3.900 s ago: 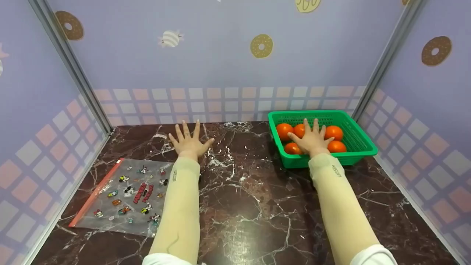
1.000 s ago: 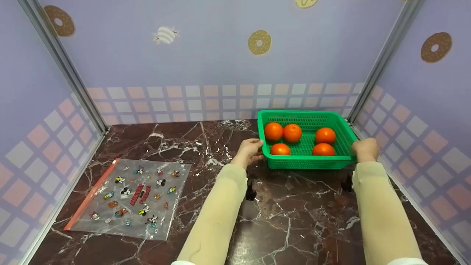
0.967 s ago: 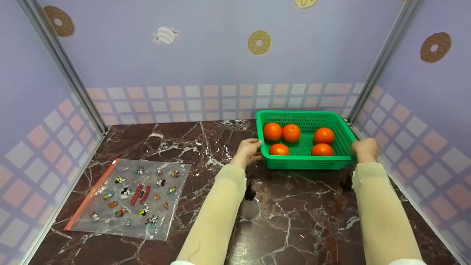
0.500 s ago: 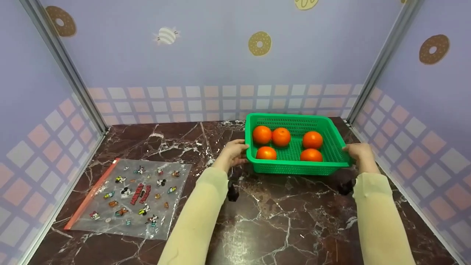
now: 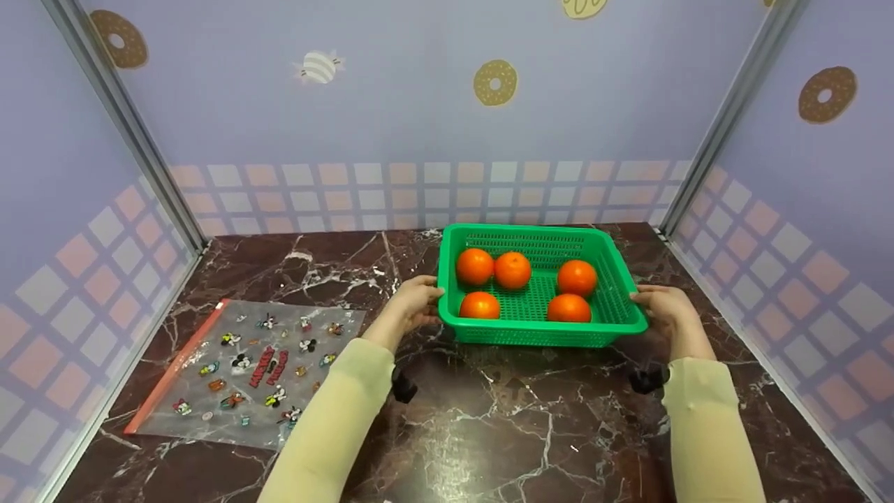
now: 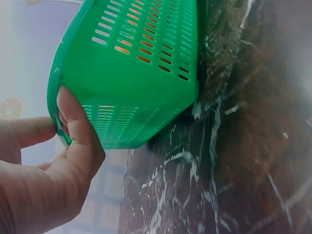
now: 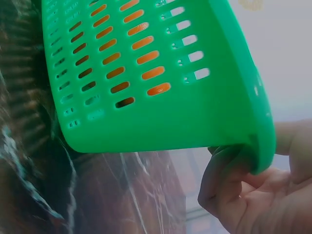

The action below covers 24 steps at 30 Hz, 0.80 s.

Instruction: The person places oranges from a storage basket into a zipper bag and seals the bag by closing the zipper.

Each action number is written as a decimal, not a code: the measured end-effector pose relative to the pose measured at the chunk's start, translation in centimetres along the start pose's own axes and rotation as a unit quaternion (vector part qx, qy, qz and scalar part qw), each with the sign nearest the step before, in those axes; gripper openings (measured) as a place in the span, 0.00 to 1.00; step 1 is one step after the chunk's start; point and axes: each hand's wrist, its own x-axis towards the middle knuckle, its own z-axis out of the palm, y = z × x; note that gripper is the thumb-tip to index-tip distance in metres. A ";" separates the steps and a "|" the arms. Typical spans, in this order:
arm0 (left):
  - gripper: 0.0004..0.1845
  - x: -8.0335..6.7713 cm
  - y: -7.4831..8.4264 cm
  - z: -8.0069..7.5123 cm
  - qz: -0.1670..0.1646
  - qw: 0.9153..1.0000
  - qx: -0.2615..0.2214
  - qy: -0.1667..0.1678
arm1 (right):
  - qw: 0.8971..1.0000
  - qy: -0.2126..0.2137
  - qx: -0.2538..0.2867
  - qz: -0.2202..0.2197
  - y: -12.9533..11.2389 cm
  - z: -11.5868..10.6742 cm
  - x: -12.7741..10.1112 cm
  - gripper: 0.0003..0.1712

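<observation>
Both hands hold a green plastic basket [image 5: 531, 334] by its short ends, just over the dark marbled table. My left hand [image 5: 413, 304] pinches the left rim; in the left wrist view its fingers [image 6: 80, 131] curl under the lip with the thumb on the other side. At the opposite end my right hand [image 5: 667, 311] grips the rim, and the right wrist view shows bent fingers [image 7: 224, 178] beneath the lip. Several oranges lie in the basket, among them a back-left orange [image 5: 475, 267] and a front-right orange [image 5: 569, 308].
A clear zip bag [image 5: 230, 377] with cartoon prints and a red slider strip lies flat on the left of the marbled table [image 5: 475, 433]. Patterned purple panels [image 5: 391, 119] enclose the back and both sides, joined by grey metal corner posts [image 5: 726, 119].
Earlier the hands were spread flat, the right one over the basket. They then took the basket's ends and have moved it left and toward me, oranges inside.
</observation>
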 end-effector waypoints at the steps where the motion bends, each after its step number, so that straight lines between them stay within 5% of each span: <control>1: 0.24 -0.2 -0.1 -0.3 0.000 1.000 0.001 -0.001 | 1.000 -0.003 0.006 0.000 0.1 0.3 -0.2 0.39; 13: 0.22 -3.6 -1.9 -4.1 0.027 0.999 -0.002 -0.017 | 0.997 -0.042 -0.036 -0.046 0.6 3.2 -1.9 0.39; 24: 0.23 -6.8 -2.6 -6.6 0.031 0.999 0.003 -0.027 | 0.991 -0.111 0.038 -0.059 0.7 5.3 -2.5 0.37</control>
